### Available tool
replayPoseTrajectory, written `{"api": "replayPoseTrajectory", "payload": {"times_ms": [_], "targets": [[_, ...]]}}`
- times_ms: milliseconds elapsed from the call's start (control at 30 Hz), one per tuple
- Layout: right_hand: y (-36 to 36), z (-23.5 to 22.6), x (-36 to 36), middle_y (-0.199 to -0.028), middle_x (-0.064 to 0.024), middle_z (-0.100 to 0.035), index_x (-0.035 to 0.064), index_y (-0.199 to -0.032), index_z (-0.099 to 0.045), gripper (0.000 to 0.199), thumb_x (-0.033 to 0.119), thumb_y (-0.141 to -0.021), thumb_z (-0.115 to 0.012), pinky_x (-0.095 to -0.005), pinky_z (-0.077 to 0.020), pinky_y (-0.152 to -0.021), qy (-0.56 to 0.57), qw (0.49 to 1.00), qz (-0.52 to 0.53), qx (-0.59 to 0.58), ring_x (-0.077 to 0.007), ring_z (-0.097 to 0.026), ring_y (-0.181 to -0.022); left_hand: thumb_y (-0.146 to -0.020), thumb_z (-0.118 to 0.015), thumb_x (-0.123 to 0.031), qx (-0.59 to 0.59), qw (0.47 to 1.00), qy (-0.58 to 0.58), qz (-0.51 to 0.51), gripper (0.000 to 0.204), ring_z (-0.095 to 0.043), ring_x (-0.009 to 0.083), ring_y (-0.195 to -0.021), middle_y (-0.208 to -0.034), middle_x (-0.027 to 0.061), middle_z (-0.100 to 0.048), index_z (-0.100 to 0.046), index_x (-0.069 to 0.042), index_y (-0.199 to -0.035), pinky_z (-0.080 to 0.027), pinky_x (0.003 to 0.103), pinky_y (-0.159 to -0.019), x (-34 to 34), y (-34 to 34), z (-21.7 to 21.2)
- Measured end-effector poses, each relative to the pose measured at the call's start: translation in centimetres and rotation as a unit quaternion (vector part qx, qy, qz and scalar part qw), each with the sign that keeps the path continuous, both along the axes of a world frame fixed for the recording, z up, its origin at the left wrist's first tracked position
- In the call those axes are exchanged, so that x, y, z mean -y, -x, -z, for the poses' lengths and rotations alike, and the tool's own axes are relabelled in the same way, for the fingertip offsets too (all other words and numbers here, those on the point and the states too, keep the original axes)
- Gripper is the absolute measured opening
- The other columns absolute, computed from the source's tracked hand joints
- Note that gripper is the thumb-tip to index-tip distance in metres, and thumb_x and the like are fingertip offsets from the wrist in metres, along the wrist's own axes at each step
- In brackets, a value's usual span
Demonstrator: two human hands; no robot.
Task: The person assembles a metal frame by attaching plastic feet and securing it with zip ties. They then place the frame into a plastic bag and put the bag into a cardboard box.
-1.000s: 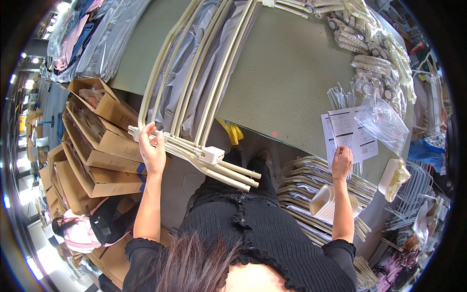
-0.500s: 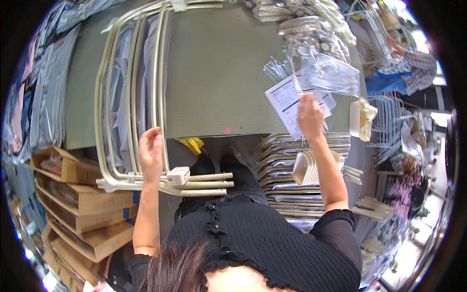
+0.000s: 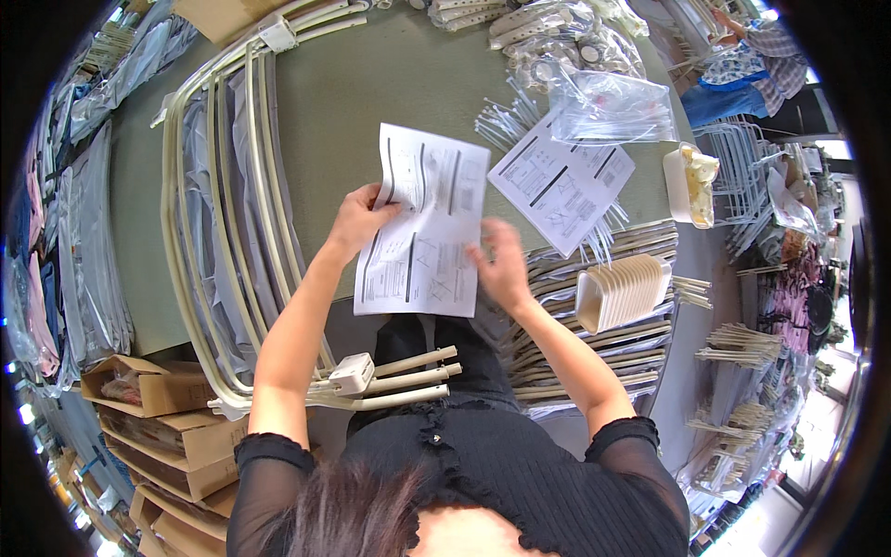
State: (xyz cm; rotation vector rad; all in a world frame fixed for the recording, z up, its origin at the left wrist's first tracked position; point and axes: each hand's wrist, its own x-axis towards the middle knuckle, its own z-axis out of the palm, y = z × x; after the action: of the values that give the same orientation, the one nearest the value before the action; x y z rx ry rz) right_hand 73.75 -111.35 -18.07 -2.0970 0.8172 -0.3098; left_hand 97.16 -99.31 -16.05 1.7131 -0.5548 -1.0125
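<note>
A printed instruction sheet (image 3: 429, 269), slightly bent, is held up in front of me over the table's near edge. My left hand (image 3: 362, 221) is closed on its left edge, thumb on the printed face. Beside the sheet's right edge is my right hand (image 3: 501, 269), its fingers smeared by motion; whether it touches the paper I cannot tell. More instruction sheets (image 3: 562, 181) lie on the table to the right, over a bunch of thin white rods (image 3: 506, 121). To the left stands a folded cream tube frame (image 3: 223, 232) with grey fabric, its near tube ends joined by a white plastic block (image 3: 353, 373).
A clear plastic bag (image 3: 613, 107) and bagged white parts (image 3: 557, 37) sit at the table's far right. Nested cream plastic trays (image 3: 622, 292) rest on stacked tube frames (image 3: 594, 362) at right. Cardboard boxes (image 3: 167, 436) are piled at lower left. Another person (image 3: 770, 70) is at far right.
My left hand has left the tube frame, moved right and taken hold of an instruction sheet. My right hand has come left and nearer from the sheets on the table.
</note>
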Motion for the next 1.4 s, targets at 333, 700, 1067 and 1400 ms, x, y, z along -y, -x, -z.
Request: {"api": "replayPoseTrajectory", "payload": {"times_ms": [333, 700, 1067, 1400], "targets": [[-5.7, -9.5, 5.0, -0.099, -0.0092, -0.063, 0.0026, -0.097, -0.055, 0.016, 0.007, -0.085, -0.063, -0.0267, -0.0513, -0.074, -0.361, 0.860, -0.086, 0.352, -0.0128, -0.061, -0.089, -0.068, -0.077, -0.008, 0.362, 0.903, 0.231, 0.017, 0.020, -0.062, 0.0186, -0.094, -0.088, 0.0028, -0.070, -0.071, -0.010, -0.087, -0.049, 0.028, -0.080, -7.0, -1.0, -10.4], [-2.4, 3.9, 1.6, -0.081, -0.0137, -0.053, -0.0003, -0.071, -0.060, 0.022, 0.018, -0.069, -0.072, -0.0382, -0.0409, -0.075, 0.070, 0.996, -0.043, -0.032, -0.0307, -0.050, -0.083, -0.077, -0.070, -0.022, 0.289, 0.927, -0.236, -0.047, 0.024, -0.060, 0.0327, -0.081, -0.081, 0.0145, -0.062, -0.059, -0.001, -0.080, -0.047, 0.042, -0.069, -8.3, 3.5, 1.6], [-2.3, 4.6, 1.9, -0.084, -0.0167, -0.053, 0.0002, -0.074, -0.057, 0.020, 0.015, -0.067, -0.068, -0.0409, -0.0412, -0.078, 0.108, 0.987, -0.072, -0.100, -0.0343, -0.050, -0.085, -0.073, -0.070, -0.020, 0.475, 0.871, 0.017, 0.125, 0.055, -0.039, 0.0348, -0.126, -0.131, 0.0182, -0.044, -0.048, -0.005, -0.122, -0.032, 0.043, -0.106, -6.6, 6.6, 5.5], [-6.0, -3.3, -0.2, -0.116, -0.0156, -0.056, 0.0003, -0.105, -0.057, 0.043, 0.023, -0.070, -0.067, -0.0419, -0.0265, -0.101, 0.297, 0.932, -0.189, -0.087, -0.0241, -0.046, -0.114, -0.085, -0.047, -0.015, 0.559, 0.817, -0.040, 0.132, 0.029, -0.053, 0.0308, -0.113, -0.116, 0.0184, -0.056, -0.057, -0.002, -0.108, -0.042, 0.039, -0.098, -6.4, 6.9, 4.9]]}}
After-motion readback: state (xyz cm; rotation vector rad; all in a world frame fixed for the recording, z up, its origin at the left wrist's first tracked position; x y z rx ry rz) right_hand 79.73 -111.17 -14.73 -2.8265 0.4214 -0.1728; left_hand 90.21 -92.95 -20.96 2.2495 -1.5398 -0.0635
